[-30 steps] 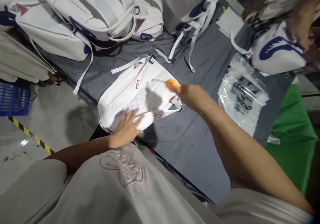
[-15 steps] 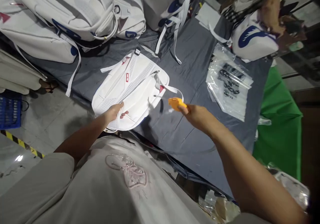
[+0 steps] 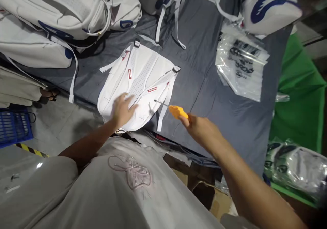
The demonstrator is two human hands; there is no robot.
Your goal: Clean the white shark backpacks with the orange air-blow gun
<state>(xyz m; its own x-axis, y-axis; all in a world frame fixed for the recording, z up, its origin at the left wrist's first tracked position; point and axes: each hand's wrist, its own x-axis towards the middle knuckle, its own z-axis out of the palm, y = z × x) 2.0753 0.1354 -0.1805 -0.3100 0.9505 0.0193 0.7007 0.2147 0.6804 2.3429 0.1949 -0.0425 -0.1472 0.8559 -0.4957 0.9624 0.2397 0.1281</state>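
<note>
Lying on the desk point(image 3: 201, 82) in the head view, the white backpack point(image 3: 143, 80) looks light, soft and easiest held by its padded edge. The left hand point(image 3: 124, 110) spreads over it; the right hand point(image 3: 200, 128) grips an orange-handled tool point(image 3: 178, 112). Unlike half a second ago, the strap nearest the tool point(image 3: 165, 108) hangs straight.

Your backpack point(image 3: 143, 82) presents matt fabric, its centre panel point(image 3: 138, 90) finely dotted. Your handle point(image 3: 176, 111) appears plastic, its shaft point(image 3: 162, 103) metallic. You face matt, creased tablecloth point(image 3: 199, 75) and a glossy clear-plastic pouch point(image 3: 240, 69).
</note>
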